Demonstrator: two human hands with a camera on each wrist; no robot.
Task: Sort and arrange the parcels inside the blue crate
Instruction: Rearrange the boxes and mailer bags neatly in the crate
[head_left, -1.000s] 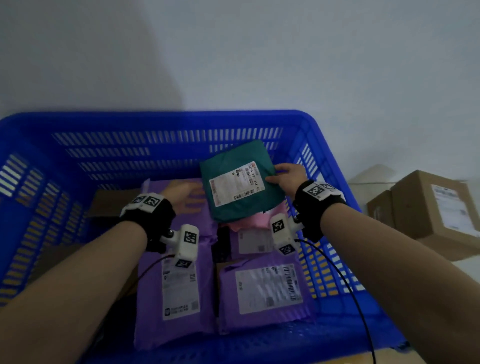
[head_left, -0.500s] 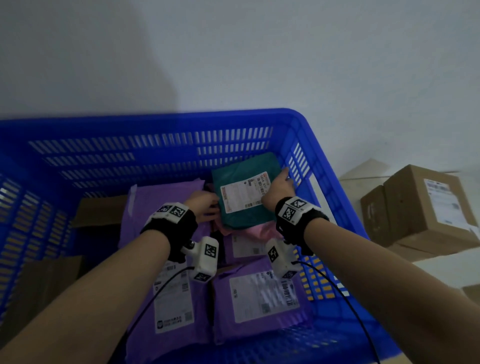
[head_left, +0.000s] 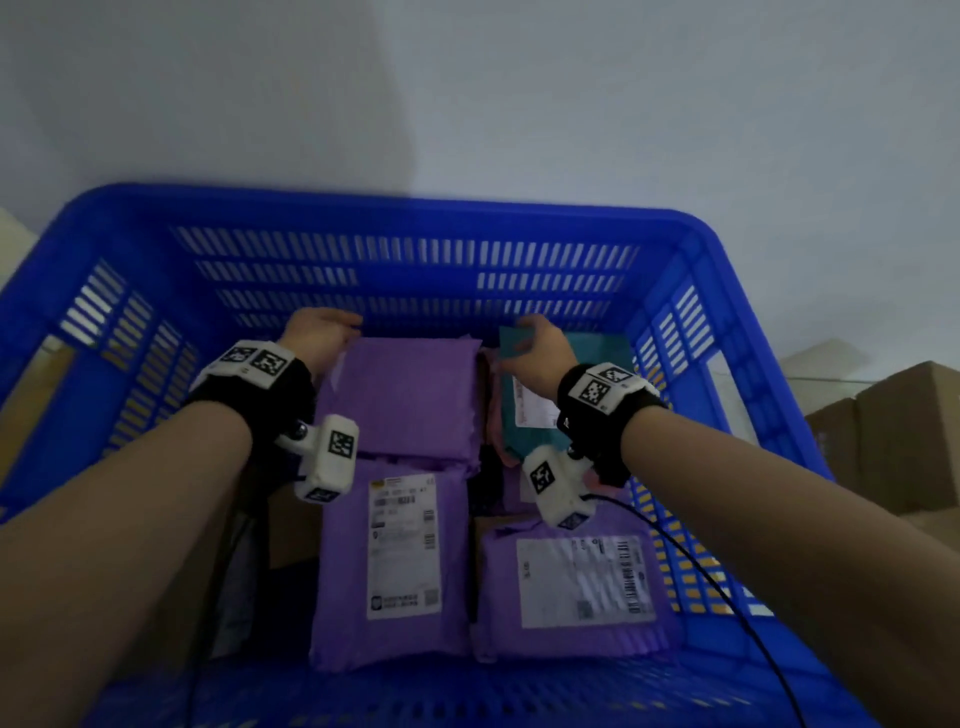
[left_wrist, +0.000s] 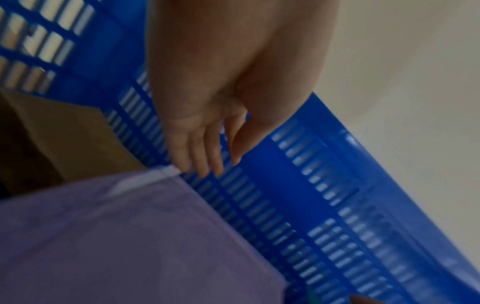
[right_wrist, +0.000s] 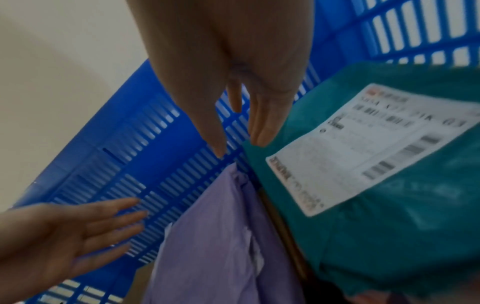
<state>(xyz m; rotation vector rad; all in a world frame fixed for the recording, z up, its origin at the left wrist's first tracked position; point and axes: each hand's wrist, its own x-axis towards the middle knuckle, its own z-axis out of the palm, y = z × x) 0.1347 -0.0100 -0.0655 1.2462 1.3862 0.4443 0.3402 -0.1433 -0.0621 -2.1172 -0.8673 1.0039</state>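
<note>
Both hands are reaching deep into the blue crate (head_left: 691, 244). Left hand (head_left: 317, 332), fingers straight, is touching the purple parcel (head_left: 405, 395) corner. Right hand (head_left: 540, 345) is pinching the teal parcel (right_wrist: 389, 185) corner at the far wall.

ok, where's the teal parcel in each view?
Head: teal parcel at the far right of the blue crate, under the right hand.
Left wrist: not clearly in it.
Right wrist: fills the right side, label up.
Shared landmark: the crate's slotted far wall.
</note>
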